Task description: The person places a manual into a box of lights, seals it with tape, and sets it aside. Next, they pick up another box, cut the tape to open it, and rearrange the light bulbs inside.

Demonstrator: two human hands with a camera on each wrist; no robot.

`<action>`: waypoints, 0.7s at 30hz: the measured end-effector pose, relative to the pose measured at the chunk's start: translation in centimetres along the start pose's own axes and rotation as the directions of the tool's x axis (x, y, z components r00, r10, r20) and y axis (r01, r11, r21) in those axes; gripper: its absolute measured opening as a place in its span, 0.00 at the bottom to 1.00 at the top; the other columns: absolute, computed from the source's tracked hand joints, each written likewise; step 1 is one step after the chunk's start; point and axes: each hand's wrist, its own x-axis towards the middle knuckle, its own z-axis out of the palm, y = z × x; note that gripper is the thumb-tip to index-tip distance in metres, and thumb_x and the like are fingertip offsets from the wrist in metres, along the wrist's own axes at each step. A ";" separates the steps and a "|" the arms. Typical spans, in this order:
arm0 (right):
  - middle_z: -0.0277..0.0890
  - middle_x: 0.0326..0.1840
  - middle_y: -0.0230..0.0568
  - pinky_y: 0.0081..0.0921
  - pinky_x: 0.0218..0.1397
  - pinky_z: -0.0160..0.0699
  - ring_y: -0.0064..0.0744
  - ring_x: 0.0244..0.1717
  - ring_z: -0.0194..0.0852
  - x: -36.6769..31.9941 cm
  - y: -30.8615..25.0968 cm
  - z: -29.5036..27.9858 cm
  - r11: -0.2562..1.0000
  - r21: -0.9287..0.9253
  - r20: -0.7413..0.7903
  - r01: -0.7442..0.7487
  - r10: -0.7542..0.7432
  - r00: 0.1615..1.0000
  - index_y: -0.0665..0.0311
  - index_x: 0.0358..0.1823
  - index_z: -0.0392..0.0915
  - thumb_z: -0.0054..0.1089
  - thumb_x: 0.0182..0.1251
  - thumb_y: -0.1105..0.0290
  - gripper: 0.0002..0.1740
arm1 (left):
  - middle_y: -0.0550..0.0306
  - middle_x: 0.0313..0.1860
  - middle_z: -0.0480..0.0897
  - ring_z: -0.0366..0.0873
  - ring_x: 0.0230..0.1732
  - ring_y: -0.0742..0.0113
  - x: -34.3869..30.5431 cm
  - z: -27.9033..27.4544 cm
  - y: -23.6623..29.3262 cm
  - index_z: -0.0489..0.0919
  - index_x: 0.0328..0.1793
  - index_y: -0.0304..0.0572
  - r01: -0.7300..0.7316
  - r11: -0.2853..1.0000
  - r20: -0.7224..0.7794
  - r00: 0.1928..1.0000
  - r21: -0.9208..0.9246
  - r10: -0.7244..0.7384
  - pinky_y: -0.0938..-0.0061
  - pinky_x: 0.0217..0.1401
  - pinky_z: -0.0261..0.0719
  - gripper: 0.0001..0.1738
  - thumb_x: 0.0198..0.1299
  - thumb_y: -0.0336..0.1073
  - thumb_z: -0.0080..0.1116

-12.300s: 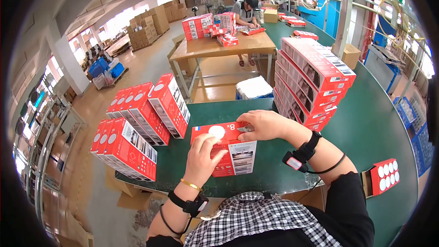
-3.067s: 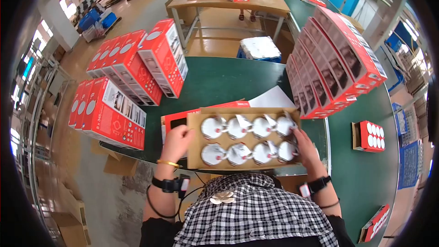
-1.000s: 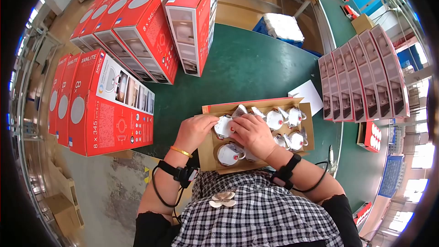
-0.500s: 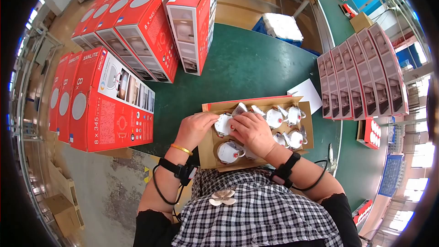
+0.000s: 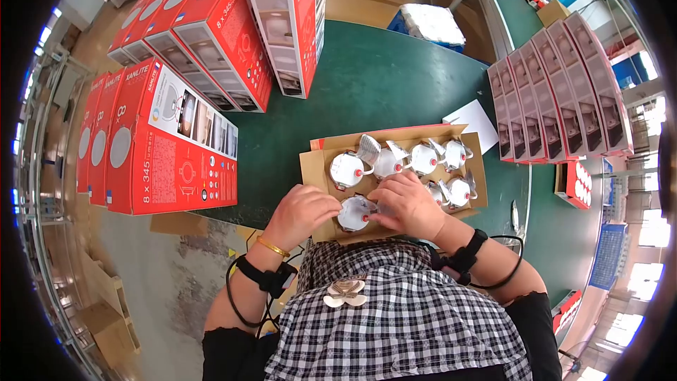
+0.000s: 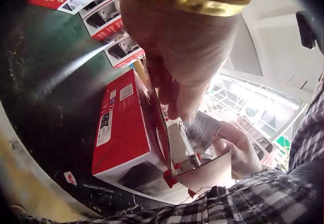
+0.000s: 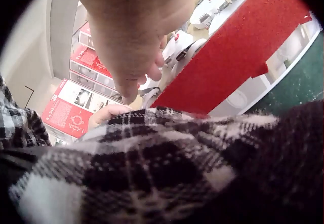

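Note:
In the head view an open carton (image 5: 310, 162) holds two rows of white recessed downlights with silvery printed labels and red parts. My left hand (image 5: 302, 215) has its fingertips at the left edge of the near-left downlight (image 5: 355, 213), pinching there. From the other side my right hand (image 5: 409, 204) grips the same downlight, fingers and thumb bent toward its label. The right hand covers part of the near row. The left wrist view shows a grey printed label (image 6: 203, 130) between the two hands, above the carton's red side (image 6: 124, 125).
Red packed boxes (image 5: 183, 162) stand in rows at the left of the green table (image 5: 388, 70). More boxes (image 5: 564, 92) are stacked at the right. A white sheet (image 5: 472, 123) lies behind the carton, and a small red box (image 5: 575, 183) is farther right.
Earlier the closed carton stood upright; then it lay open with downlights showing. Since half a second ago both hands have shifted nearer my body, from the far-left downlight to the near-left one.

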 end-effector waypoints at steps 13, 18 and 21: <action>0.79 0.45 0.36 0.34 0.61 0.70 0.37 0.52 0.76 -0.7 -0.3 2.1 1.000 0.020 -0.041 0.001 0.000 0.999 0.62 0.55 0.80 0.74 0.54 0.61 0.27 | 0.65 0.37 0.88 0.83 0.41 0.65 0.2 1.0 0.4 0.88 0.38 0.46 0.016 0.998 -0.009 1.000 0.057 -0.016 0.68 0.48 0.75 0.05 0.54 0.34 0.71; 0.79 0.44 0.37 0.34 0.61 0.70 0.37 0.52 0.76 -0.7 -0.4 2.4 1.000 0.012 -0.054 -0.005 0.006 0.999 0.63 0.56 0.79 0.74 0.53 0.62 0.28 | 0.64 0.36 0.88 0.83 0.41 0.64 0.2 1.2 0.4 0.88 0.37 0.45 0.012 0.996 -0.041 0.999 0.083 -0.009 0.68 0.46 0.75 0.05 0.54 0.33 0.71; 0.79 0.44 0.37 0.34 0.60 0.70 0.37 0.52 0.76 -0.8 -0.3 2.6 1.000 -0.002 -0.059 -0.005 0.005 0.998 0.64 0.56 0.79 0.74 0.53 0.62 0.28 | 0.64 0.36 0.88 0.83 0.41 0.64 0.3 1.4 0.4 0.88 0.37 0.45 0.015 0.996 -0.047 0.999 0.083 -0.011 0.68 0.46 0.76 0.05 0.54 0.33 0.71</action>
